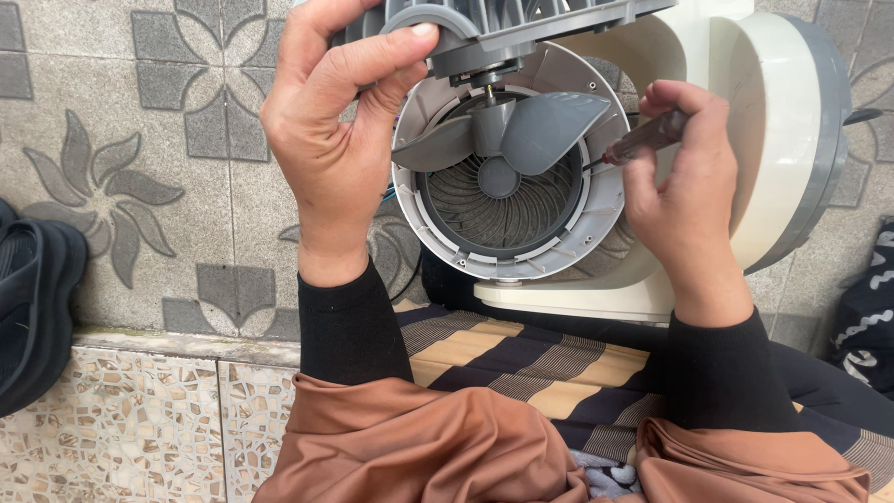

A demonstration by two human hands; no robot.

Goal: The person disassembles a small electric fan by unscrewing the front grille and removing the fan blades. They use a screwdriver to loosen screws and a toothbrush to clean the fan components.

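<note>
Left hand (340,140): we've got it curled over the grey motor housing (494,33) at the top of frame, thumb pressed onto its rounded front edge, fingers wrapped round the back. Housing sits tilted just above the fan, a short metal shaft (490,92) poking down out of it.

Right hand (684,200): we're pinching a screwdriver (643,140) with a dark translucent handle between thumb and fingers, closed tight round it. Tip points left toward the round grey fan frame (507,265); we can't tell whether it touches.

Fan frame is open-faced toward us, ring-shaped, with a spiral grille (503,219) at the back. Grey propeller (521,130) with broad blades sits inside the upper part, right under the shaft. Whether the hub is on the shaft we can't tell.

Behind the frame, touching it: cream fan body (745,140) with a grey rim, lying on its side, its flat base edge resting on our lap over a striped cloth (521,363).

Sleeves: black cuffs, brown fabric (428,447) bunched below.

Around: patterned grey floor tiles (168,121), mosaic step (112,419) lower left, black sandal (33,298) at the left edge.
</note>
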